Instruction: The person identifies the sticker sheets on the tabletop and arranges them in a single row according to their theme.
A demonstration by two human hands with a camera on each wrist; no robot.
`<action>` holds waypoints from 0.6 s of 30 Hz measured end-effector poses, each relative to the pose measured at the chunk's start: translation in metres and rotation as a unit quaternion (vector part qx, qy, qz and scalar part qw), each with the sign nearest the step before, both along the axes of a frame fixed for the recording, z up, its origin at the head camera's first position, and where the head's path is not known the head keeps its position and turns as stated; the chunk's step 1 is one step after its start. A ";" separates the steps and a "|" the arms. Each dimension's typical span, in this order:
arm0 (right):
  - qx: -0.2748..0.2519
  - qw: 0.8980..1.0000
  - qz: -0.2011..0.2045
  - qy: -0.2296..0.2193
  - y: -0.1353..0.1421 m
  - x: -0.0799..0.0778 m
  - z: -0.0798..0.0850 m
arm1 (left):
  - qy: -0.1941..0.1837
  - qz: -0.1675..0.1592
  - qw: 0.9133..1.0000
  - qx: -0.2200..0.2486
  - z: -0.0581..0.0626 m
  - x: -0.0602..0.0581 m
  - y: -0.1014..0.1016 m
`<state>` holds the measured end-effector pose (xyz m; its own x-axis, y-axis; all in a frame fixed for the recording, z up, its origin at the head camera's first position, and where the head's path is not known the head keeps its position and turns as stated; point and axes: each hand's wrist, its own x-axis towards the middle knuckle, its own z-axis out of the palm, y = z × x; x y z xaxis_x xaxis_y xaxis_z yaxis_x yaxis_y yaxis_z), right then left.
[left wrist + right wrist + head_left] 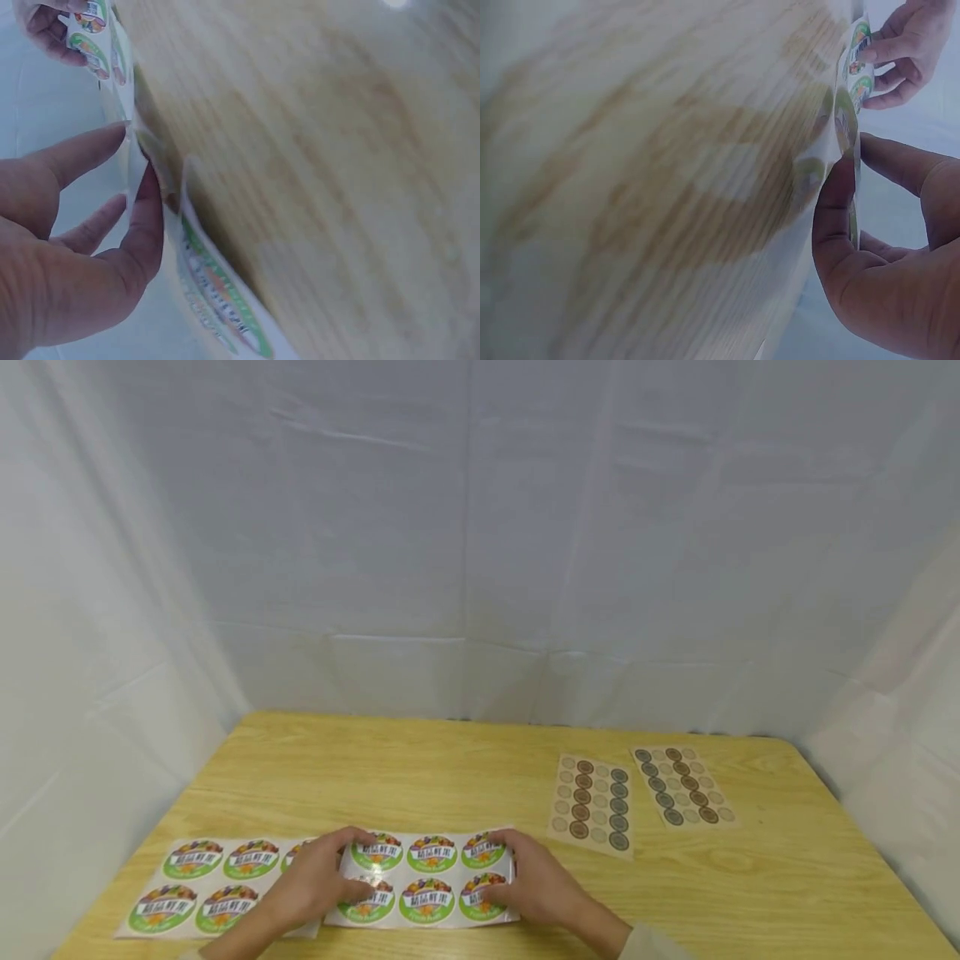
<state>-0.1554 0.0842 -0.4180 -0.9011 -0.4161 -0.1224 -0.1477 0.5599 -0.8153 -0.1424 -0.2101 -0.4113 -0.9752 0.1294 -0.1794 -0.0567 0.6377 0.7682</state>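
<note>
A white sheet of round fruit stickers [427, 889] with green rims is held between both hands at the front of the table. My left hand [311, 881] pinches its left edge, thumb on the near side and fingers toward the far corner. At the opposite edge, my right hand [543, 885] grips the sheet the same way. In the left wrist view the sheet edge [137, 169] runs between thumb and fingers. The right wrist view has the sheet [845, 120] bent slightly at the right fingertips. Partly under the left forearm lies a second sheet of the same stickers [191, 887].
Toward the right of the wooden table [420, 768] lie two tan sheets of small round stickers, one nearer [591, 802] and one farther back [682, 785]. White cloth [465, 568] hangs behind the table and along both sides.
</note>
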 end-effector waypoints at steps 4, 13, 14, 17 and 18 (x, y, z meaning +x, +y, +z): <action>0.015 1.000 0.000 0.012 0.000 0.002 -0.001 | -0.005 0.002 1.000 -0.028 0.004 -0.001 0.001; 0.055 0.997 0.018 0.044 -0.001 0.008 -0.003 | 0.024 -0.032 0.993 -0.115 0.008 -0.002 0.000; 0.057 0.997 0.019 0.044 -0.001 0.008 -0.003 | 0.026 -0.031 0.992 -0.116 0.008 -0.001 -0.001; 0.060 0.997 0.021 0.042 -0.002 0.008 -0.002 | 0.028 -0.033 0.992 -0.121 0.008 -0.001 -0.002; 0.061 0.997 0.021 0.042 -0.002 0.009 -0.002 | 0.029 -0.034 0.991 -0.123 0.008 -0.001 -0.002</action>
<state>-0.1468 0.0821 -0.4200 -0.8920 -0.4408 -0.1001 -0.2379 0.6462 -0.7252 -0.1430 -0.2121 -0.4037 -0.9755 0.1535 -0.1574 0.0320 0.8076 0.5889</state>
